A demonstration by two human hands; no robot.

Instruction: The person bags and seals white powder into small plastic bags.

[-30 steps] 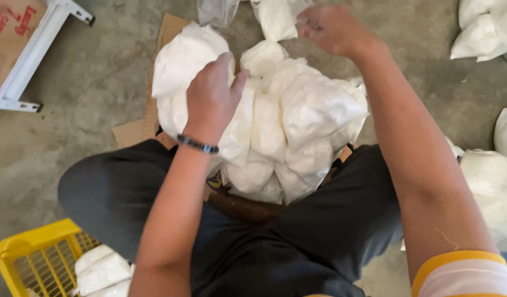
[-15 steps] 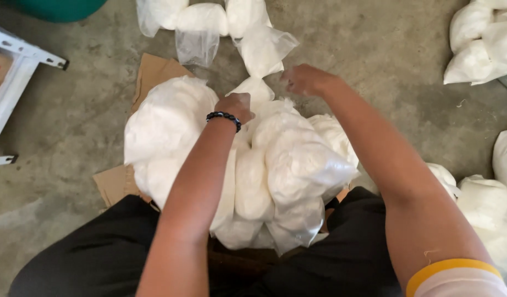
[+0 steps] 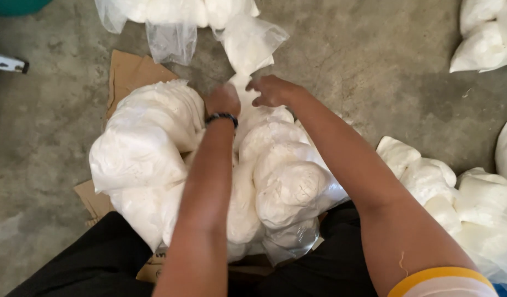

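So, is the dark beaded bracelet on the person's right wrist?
No, the dark beaded bracelet circles the left wrist, just behind the left hand.

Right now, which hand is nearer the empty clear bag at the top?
Left. The left hand is just below and right of the clear bag; the right hand is farther right.

rough grey concrete floor [image 3: 374, 49] carries flattened cardboard [image 3: 130, 74], seemingly under the heap of white powder bags [image 3: 149, 137].
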